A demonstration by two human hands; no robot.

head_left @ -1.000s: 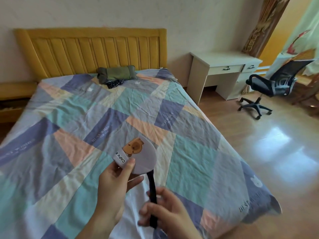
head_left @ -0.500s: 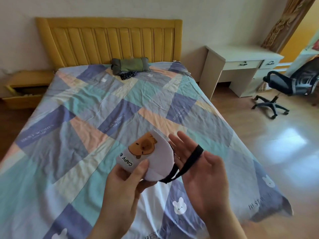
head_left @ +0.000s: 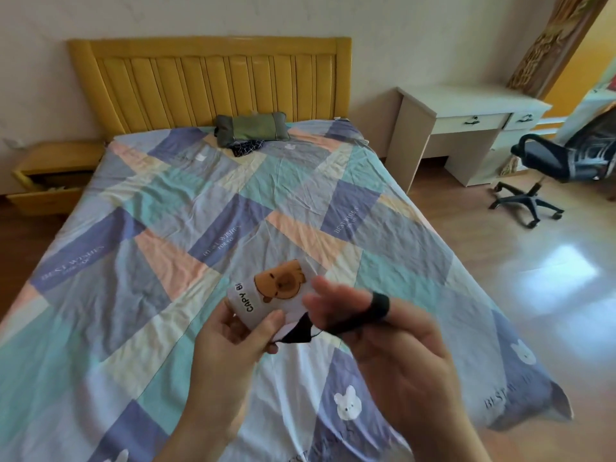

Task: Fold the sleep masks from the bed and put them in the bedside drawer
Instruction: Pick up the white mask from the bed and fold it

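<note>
Over the patchwork bed (head_left: 166,208), left hand (head_left: 233,341) is pinching the folded sleep mask (head_left: 270,295); right hand (head_left: 376,331), fingers spread, is looping its strap (head_left: 373,311) — wrapping looks next, then the drawer (head_left: 46,191).

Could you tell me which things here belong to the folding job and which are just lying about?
Job: sleep mask in left hand; its black strap over right hand; open bedside drawer.
Lying about: green pillow, desk, office chair.

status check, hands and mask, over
Left hand pinching folded sleep mask. Right hand open, strap looped over fingers. Drawer open, path clear.
</note>
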